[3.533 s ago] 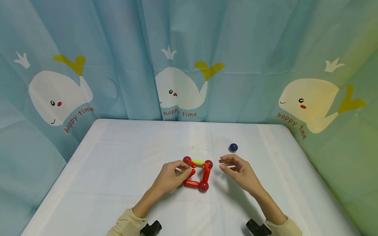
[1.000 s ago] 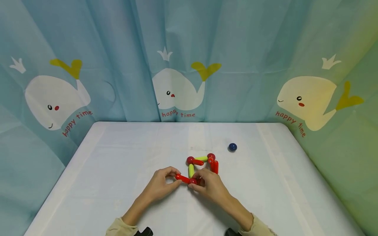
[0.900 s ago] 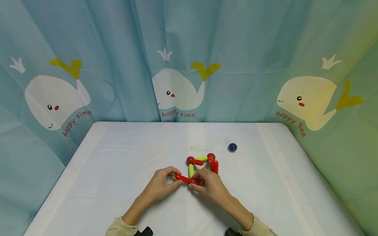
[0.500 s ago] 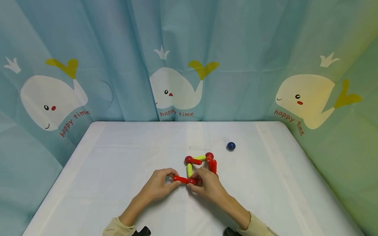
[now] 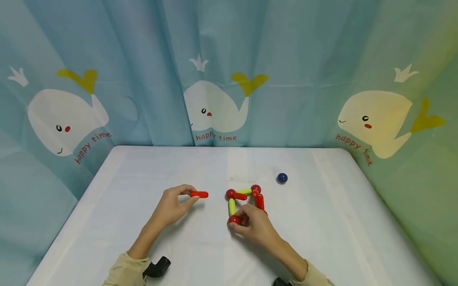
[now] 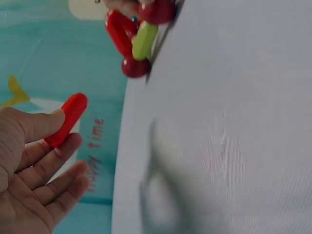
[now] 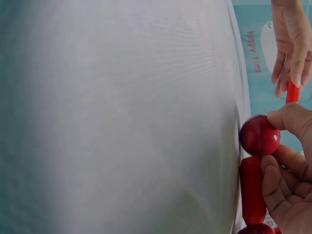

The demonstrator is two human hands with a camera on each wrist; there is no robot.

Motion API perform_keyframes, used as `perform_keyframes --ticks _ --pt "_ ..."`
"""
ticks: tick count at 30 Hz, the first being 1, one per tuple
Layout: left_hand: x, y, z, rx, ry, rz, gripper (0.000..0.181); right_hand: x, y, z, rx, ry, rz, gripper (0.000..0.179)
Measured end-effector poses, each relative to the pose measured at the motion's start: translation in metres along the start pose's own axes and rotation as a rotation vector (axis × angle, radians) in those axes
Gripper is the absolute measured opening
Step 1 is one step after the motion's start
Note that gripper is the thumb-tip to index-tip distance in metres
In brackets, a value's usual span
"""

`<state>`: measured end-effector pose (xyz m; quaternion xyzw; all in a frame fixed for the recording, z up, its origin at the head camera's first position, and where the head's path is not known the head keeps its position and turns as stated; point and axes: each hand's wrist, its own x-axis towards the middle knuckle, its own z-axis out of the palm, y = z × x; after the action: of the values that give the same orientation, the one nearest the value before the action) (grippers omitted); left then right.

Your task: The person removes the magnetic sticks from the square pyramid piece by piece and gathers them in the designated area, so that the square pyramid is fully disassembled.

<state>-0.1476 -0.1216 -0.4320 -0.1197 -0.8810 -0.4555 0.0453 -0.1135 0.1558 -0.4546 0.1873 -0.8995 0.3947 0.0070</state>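
Note:
My left hand pinches a loose red rod between thumb and fingers, raised above the table and left of the built frame. My right hand pinches the dark red ball at the frame's near left corner. From that ball a red rod runs along the near side, mostly hidden by the hand in the head view. Yellow-green rods form the left side and the far side. Red balls sit at the far left corner and far right corner, each with a red rod slanting off it.
A dark blue ball lies on the white table, beyond the frame to the right. A blue-green curtain with whale prints hangs behind the table. Black wrist cameras show below the sleeves.
My left hand has pulled the red rod away from the near left ball and carried it left and up. My right hand stays at that ball, having come to the frame since the oldest frame.

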Motion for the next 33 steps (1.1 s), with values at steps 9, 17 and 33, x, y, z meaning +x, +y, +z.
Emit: perform_keyframes --ticks 9,17,33 --pt "0.024 -0.032 -0.016 0.019 0.033 -0.015 0.021 -0.002 -0.003 -0.001 -0.005 -0.001 -0.03 0.021" --pt "0.046 -0.059 -0.037 0.068 0.04 -0.044 0.024 -0.002 -0.005 -0.002 -0.025 -0.006 -0.039 0.02" --pt "0.07 -0.092 -0.055 0.127 -0.038 -0.028 0.02 -0.004 -0.004 0.0 -0.044 0.006 -0.064 0.019"
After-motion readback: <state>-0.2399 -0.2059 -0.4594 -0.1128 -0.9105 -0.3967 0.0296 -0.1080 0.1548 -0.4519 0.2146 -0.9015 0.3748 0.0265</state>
